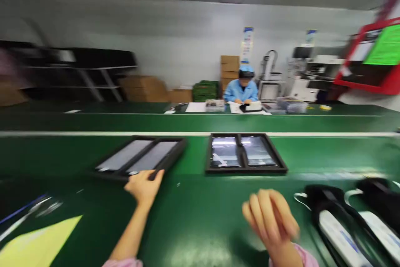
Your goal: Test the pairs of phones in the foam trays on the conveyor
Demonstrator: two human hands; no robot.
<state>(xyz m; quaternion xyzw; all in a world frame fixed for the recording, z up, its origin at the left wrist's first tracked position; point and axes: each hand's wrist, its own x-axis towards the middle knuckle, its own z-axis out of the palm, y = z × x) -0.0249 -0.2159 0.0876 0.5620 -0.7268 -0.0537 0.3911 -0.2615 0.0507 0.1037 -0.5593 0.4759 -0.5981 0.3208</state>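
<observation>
My left hand [144,185] is closed on the near right corner of a black two-compartment tray [170,160], which is tilted and slightly blurred. Two flat panels with grey faces, tablet-like, lie in that tray, one per compartment. To its right, a second black tray [208,167] rests flat on the green table, holding two glossy dark-screened tablets [225,150]. My right hand [270,217] hovers over the green surface in front of the second tray, blurred by motion. Its fingers are curled together, and nothing shows in them.
Black pouches [328,196] with white devices [340,233] lie at right. At left are a yellow sheet [40,242] and blurred cords [31,208]. Across the table a person in blue [240,90] sits near cartons [229,67]. A red-framed board [368,79] stands far right.
</observation>
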